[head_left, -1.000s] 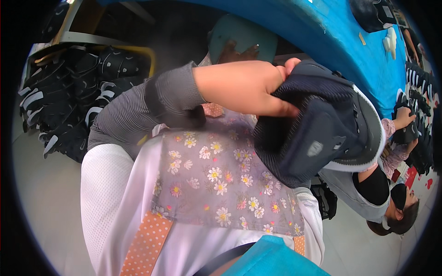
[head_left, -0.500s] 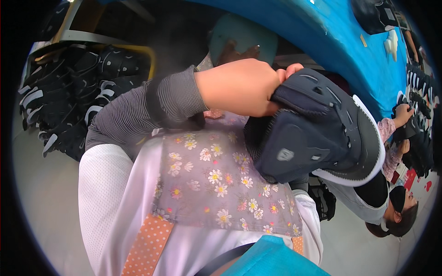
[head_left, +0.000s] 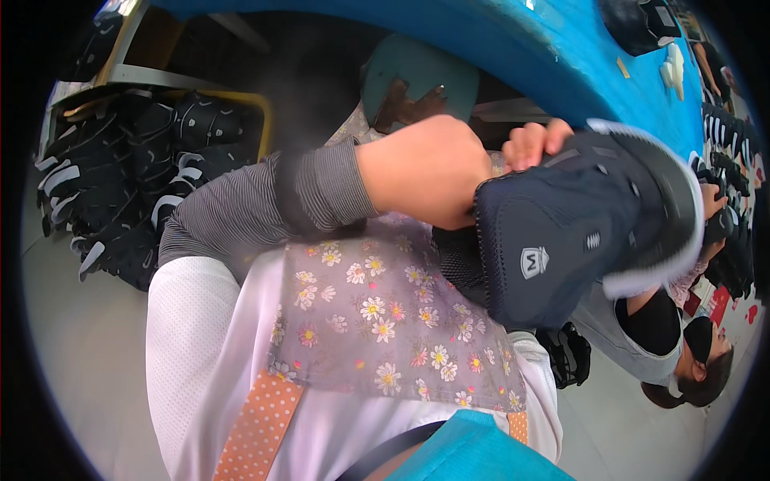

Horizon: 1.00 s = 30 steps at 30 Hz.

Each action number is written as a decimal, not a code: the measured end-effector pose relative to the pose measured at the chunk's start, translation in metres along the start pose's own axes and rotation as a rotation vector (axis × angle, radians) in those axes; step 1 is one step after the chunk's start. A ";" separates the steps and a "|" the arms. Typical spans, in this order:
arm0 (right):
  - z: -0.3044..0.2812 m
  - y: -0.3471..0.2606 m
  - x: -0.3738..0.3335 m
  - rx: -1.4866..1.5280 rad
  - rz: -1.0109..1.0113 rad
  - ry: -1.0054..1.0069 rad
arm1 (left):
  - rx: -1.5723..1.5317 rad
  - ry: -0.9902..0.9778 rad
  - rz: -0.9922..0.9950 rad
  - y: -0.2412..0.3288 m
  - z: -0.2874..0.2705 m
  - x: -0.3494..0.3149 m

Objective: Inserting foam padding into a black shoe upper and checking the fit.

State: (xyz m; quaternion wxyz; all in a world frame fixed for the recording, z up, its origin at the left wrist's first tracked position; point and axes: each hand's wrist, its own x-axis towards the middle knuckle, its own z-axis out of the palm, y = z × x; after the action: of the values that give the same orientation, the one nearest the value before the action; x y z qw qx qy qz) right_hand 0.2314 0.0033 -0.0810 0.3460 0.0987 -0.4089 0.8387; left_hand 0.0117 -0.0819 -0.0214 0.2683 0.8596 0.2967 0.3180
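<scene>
A dark navy shoe upper (head_left: 533, 256) is held over my lap, its side with a small white shield emblem facing up. Zigzag stitching runs along its edge, and a pale white rim curves round its far right end, blurred by motion. My left hand (head_left: 429, 168) comes in from the left in a grey striped sleeve. It is closed in a fist at the upper's left edge, its fingertips hidden. Behind the upper, the fingers of my right hand (head_left: 536, 146) curl over its top edge; the rest of that hand is hidden.
At left, a yellow-rimmed bin (head_left: 265, 120) holds several black shoe uppers (head_left: 104, 176). A blue-covered table (head_left: 513, 48) curves across the top, with a teal stool (head_left: 449, 72) beneath. At right, a co-worker (head_left: 642, 337) handles dark uppers. Black footwear (head_left: 565, 357) rests on the floor.
The upper has turned and shifted right, showing its emblem side more squarely. More of my right fingers show above it, and my left fist sits slightly lower and more upright.
</scene>
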 end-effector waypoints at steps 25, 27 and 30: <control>0.016 0.007 -0.011 -0.109 -0.168 0.074 | -0.011 0.442 -0.023 0.007 -0.002 0.008; 0.025 0.006 -0.015 -0.213 -0.219 0.193 | -0.496 0.547 -0.227 0.007 -0.003 0.011; 0.036 0.012 -0.022 -0.442 -0.283 0.437 | -0.575 0.531 -0.225 0.004 -0.009 0.007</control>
State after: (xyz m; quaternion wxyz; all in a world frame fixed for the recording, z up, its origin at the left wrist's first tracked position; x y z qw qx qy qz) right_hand 0.2358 -0.0399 -0.0753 0.5513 -0.1053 -0.4793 0.6747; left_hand 0.0109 -0.0773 -0.0103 0.4449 0.5998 0.3469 0.5675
